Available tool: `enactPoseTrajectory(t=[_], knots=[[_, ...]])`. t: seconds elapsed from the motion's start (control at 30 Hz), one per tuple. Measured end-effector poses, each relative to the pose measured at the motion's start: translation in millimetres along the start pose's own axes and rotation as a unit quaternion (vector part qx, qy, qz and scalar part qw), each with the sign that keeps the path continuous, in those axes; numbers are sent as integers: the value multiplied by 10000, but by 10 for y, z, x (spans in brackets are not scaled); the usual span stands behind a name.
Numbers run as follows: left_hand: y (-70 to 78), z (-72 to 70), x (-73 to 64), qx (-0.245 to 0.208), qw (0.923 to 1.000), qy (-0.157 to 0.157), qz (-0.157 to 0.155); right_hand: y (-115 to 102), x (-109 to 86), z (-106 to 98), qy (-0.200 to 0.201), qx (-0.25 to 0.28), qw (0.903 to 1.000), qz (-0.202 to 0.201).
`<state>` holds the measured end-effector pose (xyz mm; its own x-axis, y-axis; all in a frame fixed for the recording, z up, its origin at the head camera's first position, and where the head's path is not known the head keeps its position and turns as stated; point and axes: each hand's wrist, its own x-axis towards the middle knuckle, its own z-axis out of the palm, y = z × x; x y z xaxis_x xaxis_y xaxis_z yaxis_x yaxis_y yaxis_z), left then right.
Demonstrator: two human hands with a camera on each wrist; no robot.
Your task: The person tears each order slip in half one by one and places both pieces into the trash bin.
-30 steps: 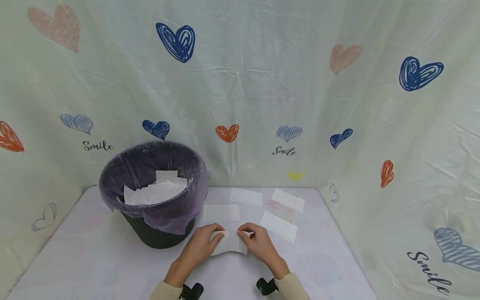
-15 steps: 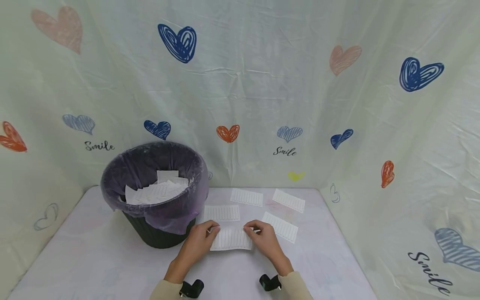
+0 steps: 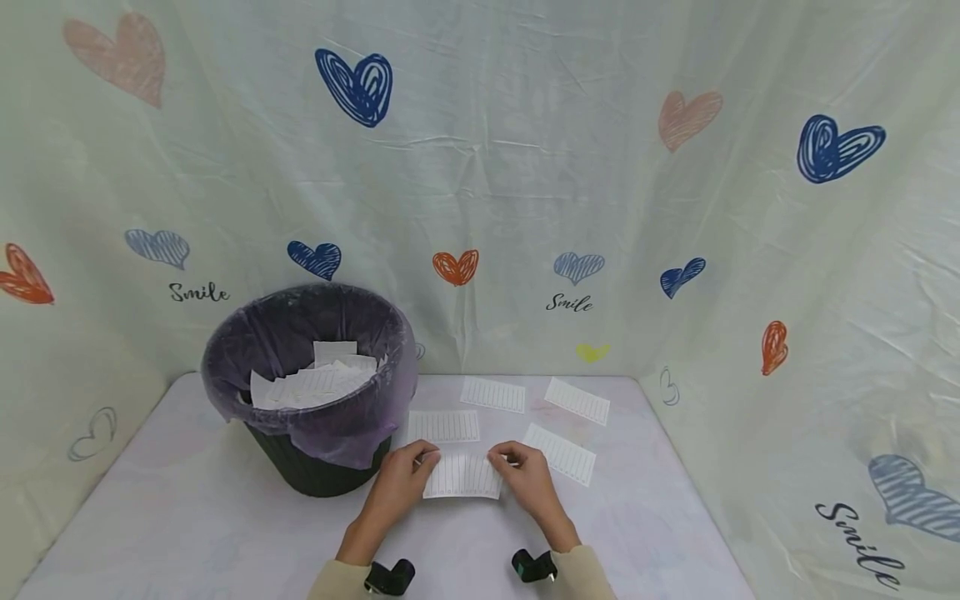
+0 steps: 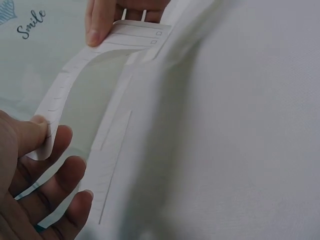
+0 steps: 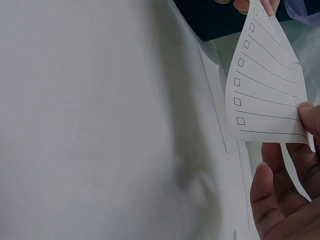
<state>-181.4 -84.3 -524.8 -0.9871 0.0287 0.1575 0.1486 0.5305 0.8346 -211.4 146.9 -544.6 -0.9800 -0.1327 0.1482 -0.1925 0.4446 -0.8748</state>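
Observation:
A lined paper slip with a column of printed checkboxes hangs between both hands above the table. My left hand pinches its upper left corner between thumb and forefinger. By the upper right corner, my right hand pinches the same slip. The slip bows between the grips, and a small nick shows along its edge in the right wrist view. In the left wrist view, the other fingers of the left hand are loosely bent, off the paper. Just beyond lies another slip, flat on the table.
Several more slips lie at the back right, such as a tilted slip beside the right hand. On the left stands a dark bin with a purple liner, holding many paper pieces. A heart-patterned curtain rises behind the table.
Over the second, my hands have moved slightly apart along the slip's top edge, and more of its lined face shows. The last half second brings only slight motion.

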Motion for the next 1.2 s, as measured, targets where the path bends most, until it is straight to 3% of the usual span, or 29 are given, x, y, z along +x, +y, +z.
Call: enactPoseTrajectory(t=[0.27, 0.63, 0.9, 1.2], knots=[[-136, 107, -30, -93, 9998, 90, -161, 107, -34, 70, -159, 107, 9993, 322], [-322, 221, -67, -381, 9981, 169, -454, 216, -44, 129, -180, 218, 9991, 331], [-342, 212, -77, -538, 9975, 50, -446, 250, -45, 133, -167, 204, 9991, 328], [-337, 237, -87, -539, 9964, 90, -646, 220, -52, 122, -160, 267, 9982, 514]])
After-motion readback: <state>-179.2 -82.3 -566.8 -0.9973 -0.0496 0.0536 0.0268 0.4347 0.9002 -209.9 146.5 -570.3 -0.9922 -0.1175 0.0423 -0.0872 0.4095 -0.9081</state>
